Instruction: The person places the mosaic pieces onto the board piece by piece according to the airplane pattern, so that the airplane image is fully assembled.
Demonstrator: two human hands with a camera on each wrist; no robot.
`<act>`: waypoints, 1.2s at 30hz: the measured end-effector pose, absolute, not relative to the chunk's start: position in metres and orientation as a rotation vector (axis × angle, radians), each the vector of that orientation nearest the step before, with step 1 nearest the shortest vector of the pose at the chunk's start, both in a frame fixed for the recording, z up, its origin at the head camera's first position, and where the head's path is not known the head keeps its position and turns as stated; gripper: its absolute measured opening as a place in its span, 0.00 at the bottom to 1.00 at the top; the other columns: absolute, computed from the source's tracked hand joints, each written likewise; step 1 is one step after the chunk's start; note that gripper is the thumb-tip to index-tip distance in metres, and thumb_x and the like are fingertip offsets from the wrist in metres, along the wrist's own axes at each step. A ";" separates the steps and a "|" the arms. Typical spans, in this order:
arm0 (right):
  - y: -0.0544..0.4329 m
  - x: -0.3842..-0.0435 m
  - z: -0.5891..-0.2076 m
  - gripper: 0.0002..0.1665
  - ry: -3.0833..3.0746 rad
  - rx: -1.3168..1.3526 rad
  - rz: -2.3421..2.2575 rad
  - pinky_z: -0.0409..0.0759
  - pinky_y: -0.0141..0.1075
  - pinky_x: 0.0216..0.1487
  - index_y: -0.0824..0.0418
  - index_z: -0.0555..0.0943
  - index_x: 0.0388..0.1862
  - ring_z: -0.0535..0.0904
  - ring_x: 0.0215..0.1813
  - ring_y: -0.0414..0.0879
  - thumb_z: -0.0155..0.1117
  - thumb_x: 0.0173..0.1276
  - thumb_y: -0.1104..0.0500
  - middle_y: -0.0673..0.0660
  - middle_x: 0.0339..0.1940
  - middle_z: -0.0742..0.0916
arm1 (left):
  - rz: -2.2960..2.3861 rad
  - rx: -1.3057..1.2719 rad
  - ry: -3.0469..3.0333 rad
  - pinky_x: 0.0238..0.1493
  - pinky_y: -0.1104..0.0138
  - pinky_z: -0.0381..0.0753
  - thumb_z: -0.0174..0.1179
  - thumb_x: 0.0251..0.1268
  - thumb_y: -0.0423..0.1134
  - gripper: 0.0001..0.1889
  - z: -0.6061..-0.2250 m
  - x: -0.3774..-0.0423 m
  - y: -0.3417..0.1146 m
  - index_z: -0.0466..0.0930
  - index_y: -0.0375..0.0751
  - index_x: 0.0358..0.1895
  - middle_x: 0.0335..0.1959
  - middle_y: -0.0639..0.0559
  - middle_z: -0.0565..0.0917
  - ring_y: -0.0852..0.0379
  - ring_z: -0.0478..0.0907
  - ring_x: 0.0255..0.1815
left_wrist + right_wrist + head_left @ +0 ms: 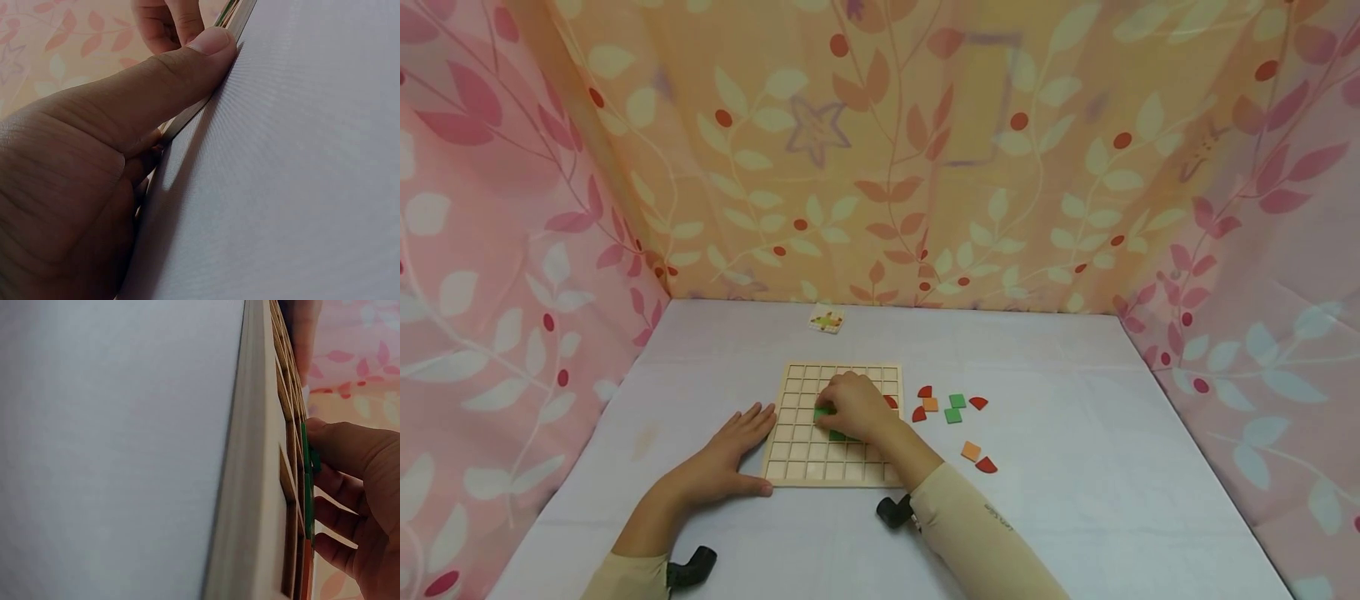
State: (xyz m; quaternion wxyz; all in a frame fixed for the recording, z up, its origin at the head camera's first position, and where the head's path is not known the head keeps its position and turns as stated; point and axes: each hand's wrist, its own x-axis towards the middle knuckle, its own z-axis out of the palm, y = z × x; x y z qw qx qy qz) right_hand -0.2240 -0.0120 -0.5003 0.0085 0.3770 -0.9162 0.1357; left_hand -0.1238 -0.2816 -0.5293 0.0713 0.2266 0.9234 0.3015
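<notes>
A wooden grid board (pixel 797 476) lies on the white table. My left hand (pixel 722 458) rests along its left side with fingers spread, the thumb at the front left corner. In the left wrist view the thumb (pixel 212 41) presses against the board's edge. My right hand (pixel 859 407) is over the middle of the grid. In the right wrist view its thumb and finger pinch a small green tile (pixel 315 461) at the board's surface. Another green tile (pixel 309 506) sits in the grid beside it. A red piece (pixel 891 402) shows on the board to the right; the hand hides other cells.
Right of the board lie loose pieces: green squares (pixel 953 415), orange squares (pixel 972 451) and red quarter-circles (pixel 987 465). A small patterned card (pixel 827 318) lies behind the board. Floral cloth (pixel 880 208) walls in the table's back and sides.
</notes>
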 end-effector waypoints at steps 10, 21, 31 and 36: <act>-0.016 -0.222 -0.505 0.13 -2.864 1.157 0.460 0.77 0.37 0.47 0.43 0.91 0.42 0.77 0.45 0.39 0.76 0.62 0.41 0.39 0.39 0.86 | 0.877 0.722 2.797 0.79 0.75 0.23 0.73 0.46 0.69 0.63 -0.531 -0.123 -0.286 0.55 0.38 0.81 0.84 0.46 0.53 0.37 0.43 0.85; -0.017 -0.217 -0.501 0.13 -2.879 1.132 0.431 0.77 0.39 0.48 0.42 0.91 0.46 0.78 0.48 0.41 0.75 0.63 0.45 0.41 0.43 0.87 | 0.886 0.698 2.778 0.79 0.74 0.23 0.73 0.46 0.69 0.63 -0.529 -0.124 -0.284 0.54 0.38 0.82 0.85 0.47 0.51 0.39 0.41 0.85; -0.011 -0.216 -0.490 0.16 -2.887 1.184 0.419 0.80 0.39 0.49 0.44 0.90 0.52 0.81 0.50 0.41 0.74 0.64 0.49 0.42 0.48 0.88 | 0.888 0.682 2.767 0.84 0.60 0.29 0.74 0.46 0.68 0.63 -0.528 -0.125 -0.282 0.54 0.38 0.82 0.85 0.47 0.51 0.40 0.41 0.86; -0.001 -0.212 -0.466 0.16 -2.834 1.212 0.508 0.82 0.41 0.57 0.49 0.89 0.54 0.83 0.54 0.43 0.70 0.67 0.54 0.44 0.49 0.88 | 0.883 0.693 2.774 0.82 0.66 0.26 0.74 0.46 0.68 0.63 -0.529 -0.126 -0.281 0.54 0.38 0.82 0.85 0.48 0.52 0.40 0.41 0.85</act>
